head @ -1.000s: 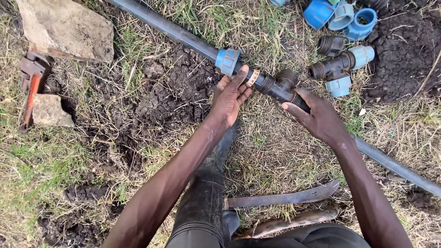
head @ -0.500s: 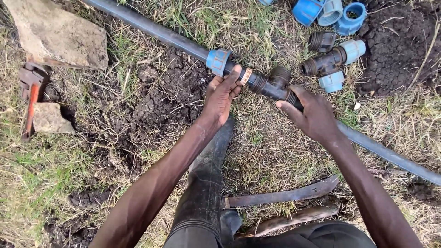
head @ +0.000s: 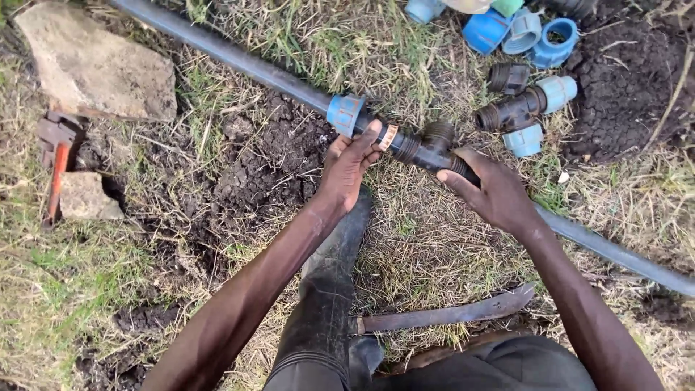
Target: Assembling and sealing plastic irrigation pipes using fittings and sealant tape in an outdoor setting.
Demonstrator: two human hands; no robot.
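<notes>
Both hands are gripping a black tee fitting [head: 428,147] joined into the long black pipe [head: 239,61] lying across the grass. The left hand [head: 347,168] is pinching the pipe beside the blue compression nut [head: 344,114]; the right hand [head: 492,192] is wrapping around the fitting's other end. Beyond the fitting, spare blue fittings [head: 528,32] are lying on the soil.

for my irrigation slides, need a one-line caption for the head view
Left hand and right hand grip a black tee fitting on a dark pipe over muddy grass, spare blue fittings nearby.
</notes>
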